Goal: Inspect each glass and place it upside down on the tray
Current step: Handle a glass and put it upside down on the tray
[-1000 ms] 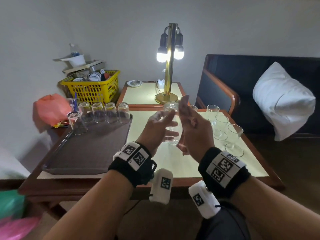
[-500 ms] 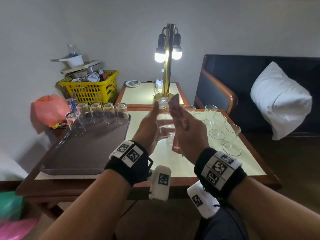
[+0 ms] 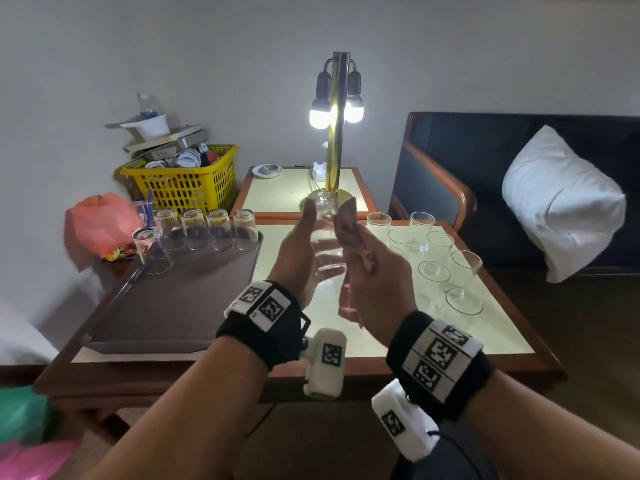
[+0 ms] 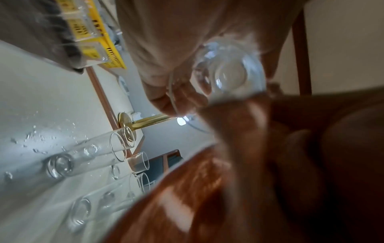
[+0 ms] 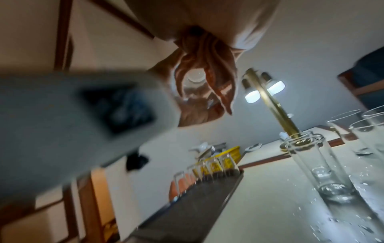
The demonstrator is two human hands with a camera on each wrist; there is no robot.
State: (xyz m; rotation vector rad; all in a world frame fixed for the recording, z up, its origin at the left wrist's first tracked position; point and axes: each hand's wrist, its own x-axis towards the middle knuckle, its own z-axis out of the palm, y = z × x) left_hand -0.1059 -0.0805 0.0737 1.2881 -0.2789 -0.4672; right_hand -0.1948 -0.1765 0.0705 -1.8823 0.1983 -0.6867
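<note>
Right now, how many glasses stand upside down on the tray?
5 for sure: four inverted glasses in a row at the far edge of the tray, one nearer, at the row's left end. A faint sixth may stand at the far-left corner.

Clear, colourless glass (image 3: 323, 237) between hands. Tray (image 3: 166, 306) dark brown-grey, plain. Table (image 3: 398, 344) top pale cream, reddish-brown wood border. Far left basket (image 3: 183, 183) bright yellow, lattice holes. Lamp (image 3: 337, 133) post brass-gold, bulbs white. Wristbands (image 3: 263, 317) black with white black-patterned square markers. Right pillow (image 3: 561, 202) white; sofa (image 3: 485, 147) dark navy.
</note>
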